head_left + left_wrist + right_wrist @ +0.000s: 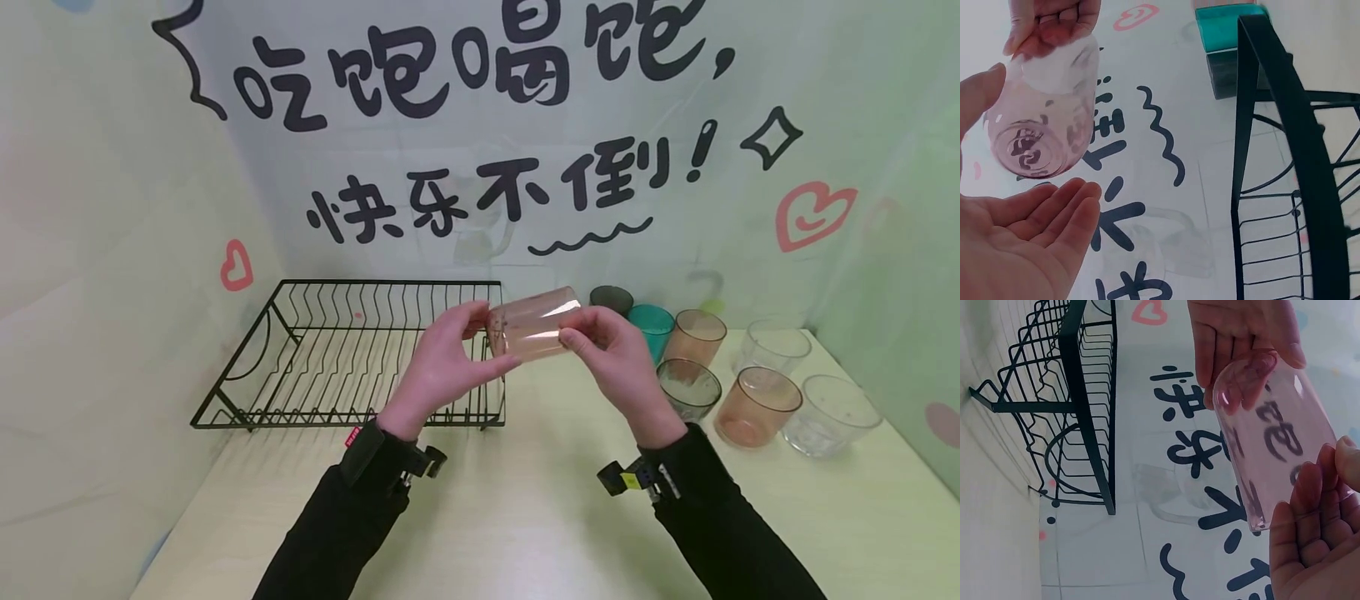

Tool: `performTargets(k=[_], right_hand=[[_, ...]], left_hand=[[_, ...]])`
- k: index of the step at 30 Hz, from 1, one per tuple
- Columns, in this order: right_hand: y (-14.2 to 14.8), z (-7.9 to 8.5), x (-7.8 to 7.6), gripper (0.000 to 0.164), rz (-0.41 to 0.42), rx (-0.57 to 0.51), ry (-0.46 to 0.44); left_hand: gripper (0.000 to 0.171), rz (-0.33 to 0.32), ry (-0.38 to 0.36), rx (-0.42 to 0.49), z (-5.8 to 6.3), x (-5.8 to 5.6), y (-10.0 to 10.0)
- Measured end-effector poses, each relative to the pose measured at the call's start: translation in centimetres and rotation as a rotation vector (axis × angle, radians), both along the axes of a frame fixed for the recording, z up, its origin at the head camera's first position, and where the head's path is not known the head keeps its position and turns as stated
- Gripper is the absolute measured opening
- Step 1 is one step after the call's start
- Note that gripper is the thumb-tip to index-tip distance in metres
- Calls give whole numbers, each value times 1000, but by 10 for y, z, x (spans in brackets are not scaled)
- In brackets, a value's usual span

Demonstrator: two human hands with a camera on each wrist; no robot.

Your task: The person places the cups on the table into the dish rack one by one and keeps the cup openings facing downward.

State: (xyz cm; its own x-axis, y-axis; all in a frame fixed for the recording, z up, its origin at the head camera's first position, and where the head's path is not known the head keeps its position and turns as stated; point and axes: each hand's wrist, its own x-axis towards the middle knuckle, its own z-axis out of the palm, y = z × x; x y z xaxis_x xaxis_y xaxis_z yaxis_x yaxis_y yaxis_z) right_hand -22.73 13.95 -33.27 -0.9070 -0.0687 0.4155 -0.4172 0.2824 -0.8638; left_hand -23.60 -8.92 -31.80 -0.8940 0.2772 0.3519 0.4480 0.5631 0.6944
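A see-through pink tumbler (532, 323) is held up in the air on its side, its base to the left and its mouth to the right. My right hand (621, 360) pinches it near the rim, thumb in front and fingers behind. My left hand (441, 360) is spread around the base end, with fingers and thumb fairly straight. In the left wrist view the round base of the tumbler (1038, 119) sits between the left thumb and fingers. The right wrist view shows the right fingertips (1310, 484) against the tumbler's side.
A black wire dish rack (345, 419) stands at the back left of the pale table (495, 517). To the right are several tumblers: a teal one (651, 327), orange ones (757, 408), clear ones (828, 417) and dark grey ones (686, 387). A printed cloth (420, 275) hangs behind.
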Motion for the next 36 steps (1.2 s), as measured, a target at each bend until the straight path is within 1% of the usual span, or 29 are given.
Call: performTargets(k=[7, 12, 18, 22, 29, 36], right_hand=[[-4, 1, 3, 20, 24, -63, -33], [-7, -1, 4, 19, 26, -115, -53], [-10, -2, 6, 20, 20, -163, -69], [-12, -4, 6, 19, 20, -188, -79], [-11, -8, 6, 19, 70, -218, -89], [-11, -9, 6, 18, 74, -213, -91]], left_hand=[[77, -29, -36, 134, -3, 1, 6], [73, -34, -50, 171, -5, 1, 9], [71, -37, -73, 198, -5, 0, 10], [70, -46, -66, 200, -3, -1, 10], [69, -52, -78, 236, 0, 0, 9], [67, -56, -46, 222, -2, 0, 7]])
